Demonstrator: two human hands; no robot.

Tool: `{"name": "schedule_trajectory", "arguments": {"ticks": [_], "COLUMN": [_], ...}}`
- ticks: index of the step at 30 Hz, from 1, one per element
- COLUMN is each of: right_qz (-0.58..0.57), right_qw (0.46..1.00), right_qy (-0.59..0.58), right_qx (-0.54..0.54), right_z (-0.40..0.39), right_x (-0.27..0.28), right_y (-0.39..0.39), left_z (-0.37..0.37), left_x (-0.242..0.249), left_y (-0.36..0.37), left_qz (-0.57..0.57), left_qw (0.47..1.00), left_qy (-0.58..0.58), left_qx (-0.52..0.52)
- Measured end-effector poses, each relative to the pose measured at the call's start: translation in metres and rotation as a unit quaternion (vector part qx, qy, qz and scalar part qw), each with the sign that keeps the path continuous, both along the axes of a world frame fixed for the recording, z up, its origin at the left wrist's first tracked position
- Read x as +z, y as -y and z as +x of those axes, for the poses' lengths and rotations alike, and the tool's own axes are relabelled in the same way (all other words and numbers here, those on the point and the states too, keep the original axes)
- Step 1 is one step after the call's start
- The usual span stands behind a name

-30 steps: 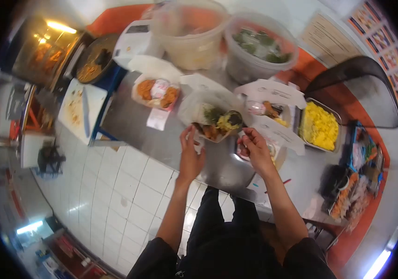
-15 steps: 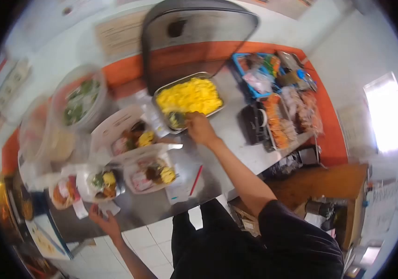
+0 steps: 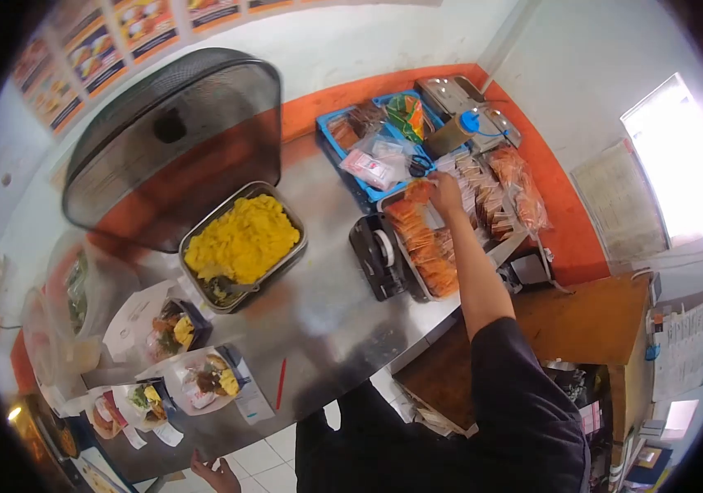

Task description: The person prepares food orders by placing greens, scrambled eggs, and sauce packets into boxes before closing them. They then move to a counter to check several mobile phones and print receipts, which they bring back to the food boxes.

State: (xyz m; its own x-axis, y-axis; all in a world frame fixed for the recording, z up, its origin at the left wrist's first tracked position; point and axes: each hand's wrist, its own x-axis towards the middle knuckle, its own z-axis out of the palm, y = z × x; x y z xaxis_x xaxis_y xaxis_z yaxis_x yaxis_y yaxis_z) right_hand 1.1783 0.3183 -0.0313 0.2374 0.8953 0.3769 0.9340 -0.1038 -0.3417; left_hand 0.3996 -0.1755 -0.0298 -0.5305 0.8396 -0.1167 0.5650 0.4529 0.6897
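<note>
My right hand [image 3: 445, 194] reaches over the far end of a tray of orange packets [image 3: 419, 246], its fingers closed at the packets; what they pinch is too small to make out. Beside it lie black-handled scissors [image 3: 420, 166] on a blue basket [image 3: 381, 194]. My left hand [image 3: 217, 475] hangs at the near table edge, fingers apart and holding nothing. Near it stand open food boxes [image 3: 202, 381] with rice, yellow food and greens. A metal tray of yellow food [image 3: 245, 238] sits mid-table, a spoon [image 3: 235, 287] resting in its near corner.
A mesh cover [image 3: 179, 148] leans upright behind the yellow tray. A black tape dispenser [image 3: 378, 256] stands left of the packets. A blue-capped bottle [image 3: 450, 135] lies at the back. Plastic tubs [image 3: 80, 287] stand at left; a red pen [image 3: 281, 383] lies near the front edge.
My right hand has left the yellow tray and moved right to the orange packets. The spoon now rests in the tray. The view has turned to the right.
</note>
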Motion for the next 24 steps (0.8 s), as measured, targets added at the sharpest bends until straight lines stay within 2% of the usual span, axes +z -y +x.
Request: {"name": "schedule_trajectory", "arguments": {"ticks": [2, 5, 8, 11, 14, 19, 22, 24], "right_qz": [-0.022, -0.079, -0.163, -0.038, -0.040, -0.121, -0.147, -0.082], "right_qw": [0.999, 0.997, 0.974, 0.984, 0.986, 0.960, 0.972, 0.989], "right_qy": [0.016, -0.017, -0.122, 0.033, -0.078, -0.223, -0.137, -0.070], "right_qx": [0.035, 0.019, 0.098, 0.173, 0.143, 0.116, 0.124, 0.100], "right_z": [0.011, 0.016, 0.029, 0.032, 0.026, 0.032, 0.036, 0.025], "right_x": [-0.016, -0.015, -0.011, -0.009, 0.001, -0.009, -0.013, -0.006], "right_y": [-0.019, -0.028, -0.019, -0.006, -0.013, -0.023, -0.020, -0.009], "left_z": [0.021, 0.073, 0.085, 0.103, 0.107, 0.137, 0.134, 0.134], "left_x": [0.008, 0.046, 0.043, 0.048, 0.032, 0.061, 0.059, 0.060], "left_y": [-0.008, -0.047, -0.058, -0.073, -0.084, -0.103, -0.093, -0.088], "left_qz": [-0.029, -0.068, -0.053, -0.067, -0.109, -0.142, -0.146, -0.147], "left_qw": [0.999, 0.997, 0.997, 0.995, 0.990, 0.986, 0.984, 0.984], "left_qy": [-0.020, 0.037, 0.009, 0.000, 0.000, 0.007, -0.002, -0.001], "left_qx": [-0.006, 0.010, -0.059, -0.080, -0.092, -0.093, -0.103, -0.100]}}
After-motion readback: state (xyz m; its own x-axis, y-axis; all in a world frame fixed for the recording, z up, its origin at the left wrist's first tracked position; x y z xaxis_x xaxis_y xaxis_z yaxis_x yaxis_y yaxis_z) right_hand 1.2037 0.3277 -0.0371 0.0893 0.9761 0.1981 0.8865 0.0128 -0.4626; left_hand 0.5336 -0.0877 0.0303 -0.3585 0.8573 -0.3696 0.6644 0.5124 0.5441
